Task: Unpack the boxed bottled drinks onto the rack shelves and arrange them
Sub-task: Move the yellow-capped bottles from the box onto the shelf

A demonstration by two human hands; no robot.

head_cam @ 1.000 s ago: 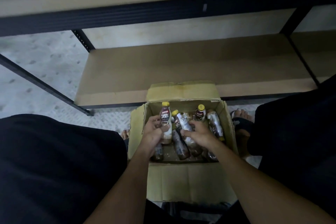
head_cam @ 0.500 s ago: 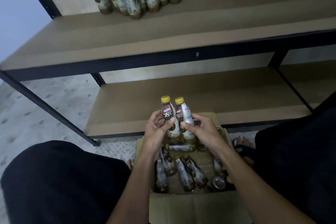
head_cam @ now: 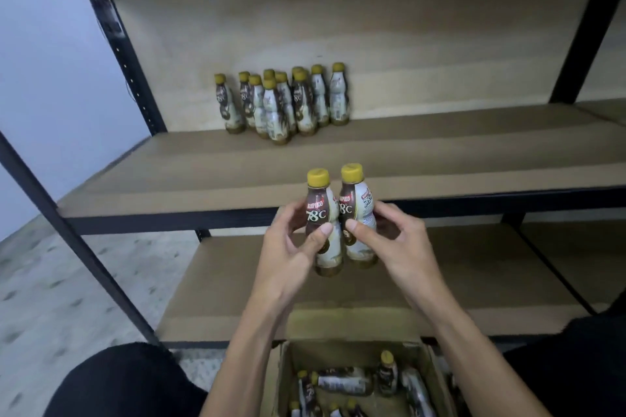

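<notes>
Gripping upright bottles side by side: left hand (head_cam: 291, 247), right hand (head_cam: 389, 240).

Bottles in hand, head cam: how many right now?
2. The left bottle is gripped by the left hand and the right bottle by the right hand. Both are upright, side by side. The fingers could hide nothing more that I can tell.
</notes>
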